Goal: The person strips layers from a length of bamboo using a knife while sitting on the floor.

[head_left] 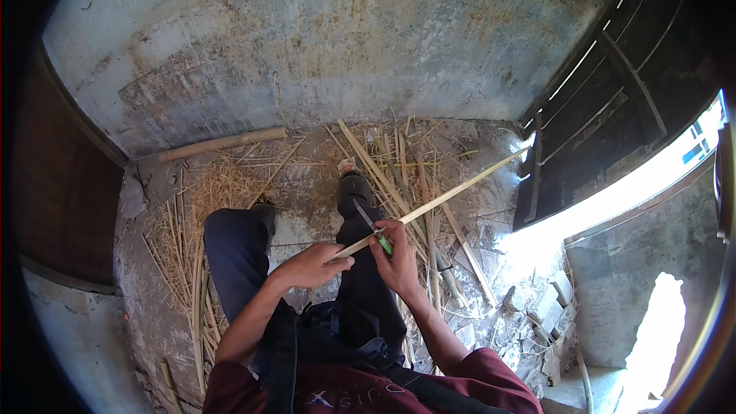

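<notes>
A long pale bamboo strip (458, 188) runs slantwise over my lap, rising to the far right. Near its lower end my left hand (313, 264) is closed round it. My right hand (396, 257) grips a knife (365, 215) by its green handle, with the blade pointing away and to the left. The blade crosses the strip close to the right fingers; whether it cuts into the wood cannot be made out. Both hands are above my right leg (368, 284), in dark trousers.
Thin shavings (226, 188) and loose strips cover the floor left of my feet. More bamboo pieces (383, 172) lie beyond and right of my right foot. A bamboo pole (222, 144) rests along the stained wall (330, 54). Broken rubble (548, 310) sits at the right, near a bright opening.
</notes>
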Motion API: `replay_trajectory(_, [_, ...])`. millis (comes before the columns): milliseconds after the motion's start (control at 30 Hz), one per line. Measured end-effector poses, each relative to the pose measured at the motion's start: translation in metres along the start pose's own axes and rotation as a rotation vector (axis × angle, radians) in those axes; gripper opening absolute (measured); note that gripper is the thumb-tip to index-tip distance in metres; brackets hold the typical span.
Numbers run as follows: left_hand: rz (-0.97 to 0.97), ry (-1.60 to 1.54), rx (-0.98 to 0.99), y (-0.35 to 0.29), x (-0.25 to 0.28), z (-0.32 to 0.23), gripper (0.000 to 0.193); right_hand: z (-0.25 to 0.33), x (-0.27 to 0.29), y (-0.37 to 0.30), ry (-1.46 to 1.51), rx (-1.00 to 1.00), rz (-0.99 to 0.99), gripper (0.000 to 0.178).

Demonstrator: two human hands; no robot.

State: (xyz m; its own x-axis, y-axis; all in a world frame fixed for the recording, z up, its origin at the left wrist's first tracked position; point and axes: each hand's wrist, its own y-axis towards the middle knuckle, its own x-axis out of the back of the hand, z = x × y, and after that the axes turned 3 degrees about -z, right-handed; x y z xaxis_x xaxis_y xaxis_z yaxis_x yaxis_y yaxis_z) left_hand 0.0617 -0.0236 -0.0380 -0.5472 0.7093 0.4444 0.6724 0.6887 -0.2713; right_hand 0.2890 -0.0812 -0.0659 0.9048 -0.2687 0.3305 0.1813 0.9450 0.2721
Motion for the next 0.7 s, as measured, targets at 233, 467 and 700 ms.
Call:
replay_trajectory(233, [-0.015, 0.015, -0.019, -0.001, 0.000, 0.000, 0.045, 0.003, 0.001, 0.000, -0.049, 0.015, 0.009, 0.038])
replay_trajectory(467, [0.005, 0.041, 0.001, -0.002, 0.003, -0.005, 0.045, 0.004, 0.002, -0.001, -0.059, 0.030, 0.006, 0.039])
replay_trajectory(700, [-0.072, 0.046, -0.013, -0.005, 0.002, -0.005, 0.046, -0.001, -0.001, -0.003, -0.058, 0.014, 0.001, 0.037])
